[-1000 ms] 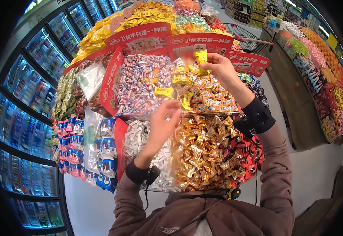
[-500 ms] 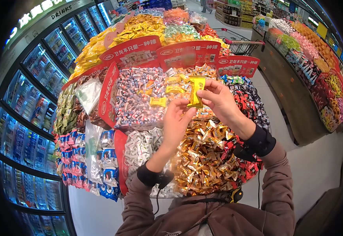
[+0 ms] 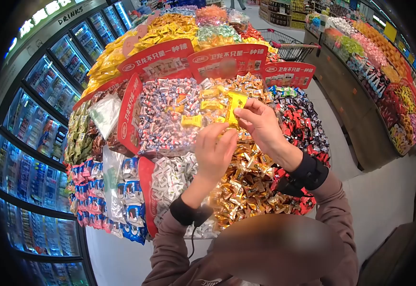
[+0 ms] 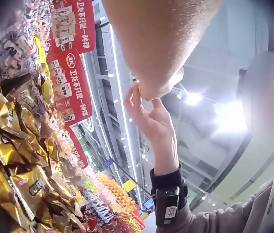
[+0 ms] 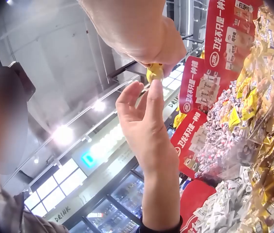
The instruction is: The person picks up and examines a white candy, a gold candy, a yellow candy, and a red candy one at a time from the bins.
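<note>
My right hand (image 3: 266,132) pinches a yellow packet (image 3: 235,107) between thumb and fingers, holding it tilted above the sweets. My left hand (image 3: 212,155) is at the packet's lower end, its fingers bent and apart from the thumb. In the right wrist view one digit of the left hand (image 5: 149,128) reaches the yellow wrapper (image 5: 154,73), while the right hand (image 5: 144,34) hides most of it. Other yellow packets (image 3: 191,120) lie on the small wrapped sweets (image 3: 165,109) behind the hands. The left wrist view shows the right hand (image 4: 157,128) beyond the left (image 4: 154,48).
Gold-wrapped sweets (image 3: 246,190) and white-wrapped ones (image 3: 172,178) fill the near bins. Red sign boards (image 3: 229,59) stand behind. Glass-door fridges (image 3: 36,128) line the left, another sweets counter (image 3: 344,100) stands right, and a shopping cart (image 3: 289,47) is at the back.
Over the last second the right hand has brought the yellow packet down and nearer, and the left hand has met its lower end. Lately the packet has tilted a little.
</note>
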{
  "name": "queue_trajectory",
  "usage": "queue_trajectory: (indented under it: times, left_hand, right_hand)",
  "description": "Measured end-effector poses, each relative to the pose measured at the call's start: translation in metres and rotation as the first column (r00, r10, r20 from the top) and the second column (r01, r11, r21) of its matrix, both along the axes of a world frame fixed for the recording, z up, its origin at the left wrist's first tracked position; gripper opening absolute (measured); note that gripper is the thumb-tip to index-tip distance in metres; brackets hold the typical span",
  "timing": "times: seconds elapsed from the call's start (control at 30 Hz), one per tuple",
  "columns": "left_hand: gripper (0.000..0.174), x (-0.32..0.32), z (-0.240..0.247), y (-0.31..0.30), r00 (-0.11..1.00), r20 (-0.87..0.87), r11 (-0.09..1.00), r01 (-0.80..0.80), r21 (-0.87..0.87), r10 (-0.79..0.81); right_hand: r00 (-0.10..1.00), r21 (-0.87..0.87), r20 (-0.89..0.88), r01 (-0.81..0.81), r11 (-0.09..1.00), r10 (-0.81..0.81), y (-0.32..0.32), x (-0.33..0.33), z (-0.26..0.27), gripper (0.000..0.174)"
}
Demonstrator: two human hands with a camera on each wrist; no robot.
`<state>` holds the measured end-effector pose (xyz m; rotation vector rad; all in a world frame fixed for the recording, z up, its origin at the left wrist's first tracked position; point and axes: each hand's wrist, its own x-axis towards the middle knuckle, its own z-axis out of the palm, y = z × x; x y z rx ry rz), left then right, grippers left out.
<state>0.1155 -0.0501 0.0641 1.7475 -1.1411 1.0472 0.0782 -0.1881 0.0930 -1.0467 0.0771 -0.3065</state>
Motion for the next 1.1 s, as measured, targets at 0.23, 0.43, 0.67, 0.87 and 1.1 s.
queue_trajectory:
  times: [0.23,0.43,0.67,0.87,1.1]
  left_hand:
    - [0.028,0.009,-0.001,0.010,0.994,0.107,1.000,0.019,-0.009,-0.018]
    - [0.025,0.008,0.000,0.013,0.987,0.153,0.998,0.046,-0.045,-0.039]
    - [0.025,0.005,-0.002,0.015,0.985,0.161,0.997,0.073,-0.034,-0.067]
    - [0.027,0.003,-0.001,0.018,0.984,0.158,0.997,0.080,-0.006,-0.078]
    - [0.023,0.000,-0.002,0.014,0.993,0.036,0.990,0.117,-0.084,-0.115]
  right_hand:
    - [1.000,0.065,-0.016,-0.006,0.998,0.007,0.012,-0.012,0.009,0.005]
    - [1.000,0.165,0.013,-0.016,0.986,0.014,0.012,-0.018,0.010,0.007]
    - [0.999,0.178,0.035,0.029,0.984,-0.035,0.008,-0.017,0.004,0.009]
    - [0.998,0.183,0.061,0.008,0.983,-0.020,0.008,-0.019,0.004,0.010]
    - [0.998,0.196,0.062,-0.008,0.981,-0.004,0.009,-0.019,0.007,0.011]
